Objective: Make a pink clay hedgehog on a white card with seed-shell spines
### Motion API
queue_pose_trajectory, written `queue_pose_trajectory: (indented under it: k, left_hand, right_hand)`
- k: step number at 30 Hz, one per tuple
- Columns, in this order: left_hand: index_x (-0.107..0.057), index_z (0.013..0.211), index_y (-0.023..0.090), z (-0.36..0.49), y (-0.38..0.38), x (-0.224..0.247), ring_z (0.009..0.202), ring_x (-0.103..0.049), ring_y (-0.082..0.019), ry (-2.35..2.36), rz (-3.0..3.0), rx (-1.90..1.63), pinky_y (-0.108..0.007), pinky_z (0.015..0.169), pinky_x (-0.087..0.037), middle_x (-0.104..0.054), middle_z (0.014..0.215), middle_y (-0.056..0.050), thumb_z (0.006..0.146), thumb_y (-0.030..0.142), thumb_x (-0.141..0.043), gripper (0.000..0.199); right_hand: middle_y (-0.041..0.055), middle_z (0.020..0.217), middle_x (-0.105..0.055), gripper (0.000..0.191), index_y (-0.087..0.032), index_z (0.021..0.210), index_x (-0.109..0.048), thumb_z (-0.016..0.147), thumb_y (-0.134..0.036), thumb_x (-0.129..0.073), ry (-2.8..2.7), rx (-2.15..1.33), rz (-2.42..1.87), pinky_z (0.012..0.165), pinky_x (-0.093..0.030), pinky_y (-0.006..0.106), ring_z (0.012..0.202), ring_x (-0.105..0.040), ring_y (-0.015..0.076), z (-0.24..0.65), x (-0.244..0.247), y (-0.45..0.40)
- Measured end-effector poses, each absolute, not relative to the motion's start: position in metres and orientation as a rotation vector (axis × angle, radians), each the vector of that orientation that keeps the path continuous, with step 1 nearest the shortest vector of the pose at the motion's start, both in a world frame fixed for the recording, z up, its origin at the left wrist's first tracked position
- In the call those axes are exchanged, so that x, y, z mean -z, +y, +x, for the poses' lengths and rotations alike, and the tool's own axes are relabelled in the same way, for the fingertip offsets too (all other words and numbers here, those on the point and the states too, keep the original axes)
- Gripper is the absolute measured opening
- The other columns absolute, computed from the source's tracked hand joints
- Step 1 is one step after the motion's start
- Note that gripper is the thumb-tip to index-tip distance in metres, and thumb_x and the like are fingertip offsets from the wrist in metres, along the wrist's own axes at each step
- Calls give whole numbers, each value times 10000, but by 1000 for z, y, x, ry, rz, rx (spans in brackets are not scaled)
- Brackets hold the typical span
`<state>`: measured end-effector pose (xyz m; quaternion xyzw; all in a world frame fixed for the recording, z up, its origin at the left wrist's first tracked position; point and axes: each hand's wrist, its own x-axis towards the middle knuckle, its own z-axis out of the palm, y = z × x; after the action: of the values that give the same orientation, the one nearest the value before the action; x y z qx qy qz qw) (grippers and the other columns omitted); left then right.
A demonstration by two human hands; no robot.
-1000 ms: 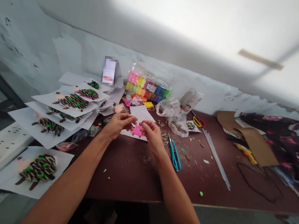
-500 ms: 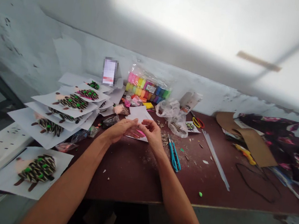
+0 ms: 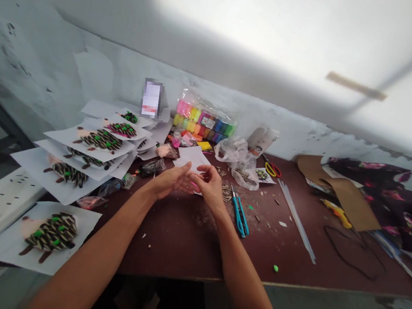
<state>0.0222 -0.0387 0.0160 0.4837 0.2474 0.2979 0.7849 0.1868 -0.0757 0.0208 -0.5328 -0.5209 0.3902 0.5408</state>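
My left hand (image 3: pixel 171 180) and my right hand (image 3: pixel 209 187) meet above a white paper sheet (image 3: pixel 193 157) at the middle of the table. A pink clay shape (image 3: pixel 195 187) lies under my fingertips, nearly all hidden. Whether either hand grips anything cannot be made out. Blue-handled snips (image 3: pixel 239 217) lie just right of my right hand, beside a small heap of striped seed shells (image 3: pixel 227 192). To the left, several paper sheets carry hedgehog figures made of seeds and green dots (image 3: pixel 52 232).
A bag of coloured clay (image 3: pixel 205 117) and a clear plastic bag (image 3: pixel 235 160) stand at the back, against the wall. Yellow-red scissors (image 3: pixel 272 169), a long plastic strip (image 3: pixel 297 219), brown cardboard (image 3: pixel 349 200) and dark floral fabric (image 3: pixel 383 199) lie to the right. The table's front edge (image 3: pixel 192 276) runs below my arms.
My hands have drawn closer together over the paper, and my left fingers now cover more of the pink shape. The rest of the table looks unchanged.
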Motion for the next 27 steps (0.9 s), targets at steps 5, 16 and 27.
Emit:
queue_pose_trajectory:
  k: [5,16,27]
  left_hand:
    - [-763,986,108,25,-40,-15,879,-762,-270,564,1046,-671,-378,840,-585,-790,1003,-180,827,751,-621,677]
    - [-788,868,125,25,-41,-17,772,-764,-251,735,1069,-818,-367,806,-588,-795,831,-116,558,589,-916,572]
    - [-775,859,127,24,-34,-13,709,-725,-182,766,946,-940,-298,694,-564,-784,900,-108,597,485,-909,463]
  right_hand:
    - [-16,810,-629,411,-230,893,-611,631,-428,-860,-1248,-820,-1296,634,-442,264,695,-541,140,188,-22,-76]
    - [57,1036,-650,147,-236,755,-731,818,-369,-742,-1444,-561,-1241,849,-465,342,991,-594,208,186,-23,-83]
    - [65,1095,-628,82,-255,871,-719,849,-333,-728,-1511,-453,-1239,918,-476,387,1061,-587,232,181,-27,-88]
